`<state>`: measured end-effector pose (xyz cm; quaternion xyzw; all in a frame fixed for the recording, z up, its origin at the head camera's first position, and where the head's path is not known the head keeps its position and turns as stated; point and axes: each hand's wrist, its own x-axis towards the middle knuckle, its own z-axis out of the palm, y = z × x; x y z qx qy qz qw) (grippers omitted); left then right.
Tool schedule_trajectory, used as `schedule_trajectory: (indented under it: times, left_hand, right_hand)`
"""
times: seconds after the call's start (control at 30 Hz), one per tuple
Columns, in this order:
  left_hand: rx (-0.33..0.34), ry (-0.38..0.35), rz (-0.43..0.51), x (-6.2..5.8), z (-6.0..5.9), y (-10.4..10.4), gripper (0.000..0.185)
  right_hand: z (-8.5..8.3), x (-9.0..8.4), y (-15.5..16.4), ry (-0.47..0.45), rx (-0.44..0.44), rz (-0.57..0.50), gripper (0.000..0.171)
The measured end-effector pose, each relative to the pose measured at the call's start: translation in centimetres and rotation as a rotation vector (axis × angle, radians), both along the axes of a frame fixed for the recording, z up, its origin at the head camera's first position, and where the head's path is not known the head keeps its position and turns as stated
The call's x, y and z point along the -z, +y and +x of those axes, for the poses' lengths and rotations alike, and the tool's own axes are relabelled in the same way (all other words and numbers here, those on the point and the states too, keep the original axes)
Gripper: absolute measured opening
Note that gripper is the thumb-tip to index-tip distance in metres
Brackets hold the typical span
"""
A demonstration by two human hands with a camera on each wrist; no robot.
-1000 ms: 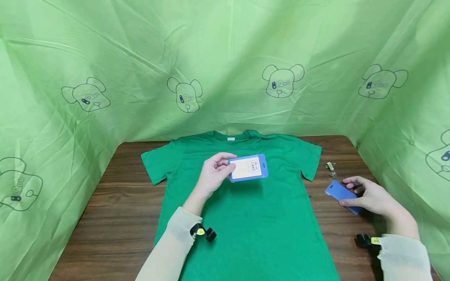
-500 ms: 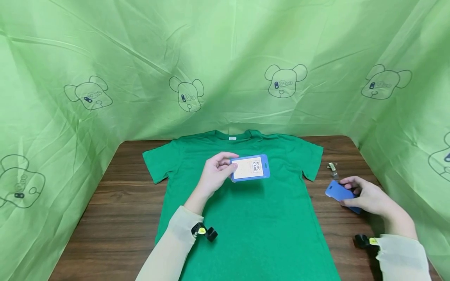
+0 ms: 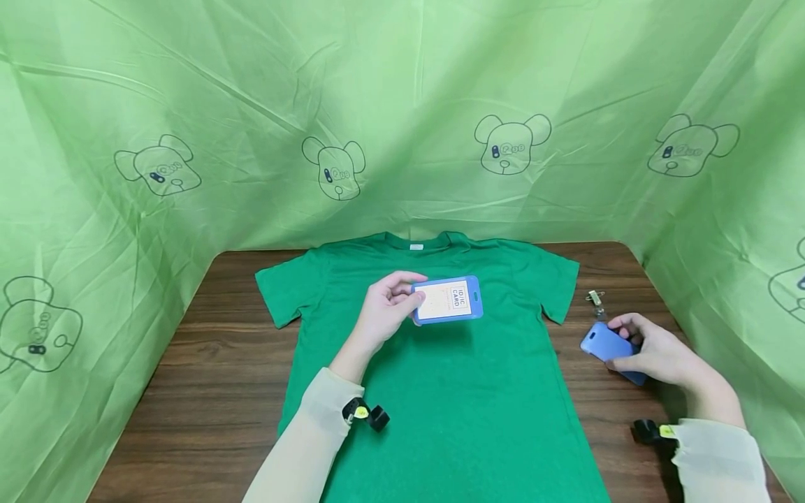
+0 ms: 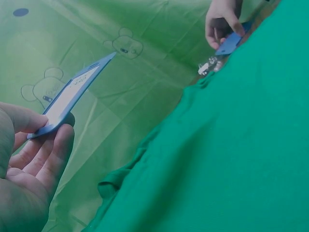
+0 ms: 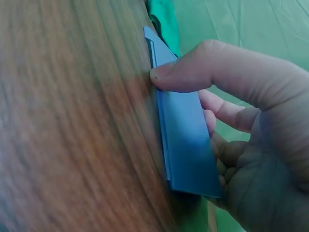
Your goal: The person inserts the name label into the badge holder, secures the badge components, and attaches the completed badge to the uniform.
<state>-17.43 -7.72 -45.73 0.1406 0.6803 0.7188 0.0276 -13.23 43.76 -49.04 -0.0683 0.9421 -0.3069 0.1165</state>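
Above the green T-shirt [image 3: 440, 398], my left hand [image 3: 391, 307] pinches a blue ID card holder [image 3: 476, 307] between thumb and fingers. A pale insert printed "ID/IC CARD" shows in its frame, and the slotted end points right. On the right side of the table, my right hand [image 3: 660, 349] holds a plain blue slotted cover [image 3: 602, 341] by its long edges. In the right wrist view, the thumb [image 5: 166, 76] is on one edge of this cover [image 5: 186, 140] and fingers are on the other. A metal badge clip with a clear strap [image 3: 594, 300] lies just beyond it.
The shirt lies spread flat, collar at the far side, on a dark wooden table [image 3: 207, 391]. Light green curtains [image 3: 402, 105] with printed bear heads stand behind and at both sides. Each wrist carries a small black camera.
The blue cover in my right hand has tilted slightly, and its face catches more light. My left hand and the card holder stay nearly still; the head view has shifted a little.
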Motion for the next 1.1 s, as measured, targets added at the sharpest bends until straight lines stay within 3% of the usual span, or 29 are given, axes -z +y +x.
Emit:
schedule_trajectory:
  times: [0.27,0.5,0.67,0.9,1.1]
  left_hand:
    - [0.002,-0.006,-0.007,0.0,0.1,0.0,0.028]
    - [-0.001,-0.006,-0.015,0.1,0.1,0.0,0.027]
    - [0.000,-0.002,-0.014,0.2,0.1,0.1,0.027]
    - [0.004,-0.003,-0.009,0.3,0.0,0.1,0.028]
    - [0.008,0.008,-0.009,0.2,0.0,0.0,0.028]
  right_hand:
    - [0.0,0.2,-0.4,0.014,-0.039,-0.084,0.076]
    - [-0.1,-0.4,-1.1,-0.012,-0.083,-0.182,0.041]
    - [-0.4,-0.5,-1.5,0.005,-0.095,-0.169,0.032]
    - [-0.5,-0.3,-1.9,0.133,-0.103,-0.174,0.032]
    - [-0.5,-0.9,-2.9,0.264,-0.143,-0.244,0.048]
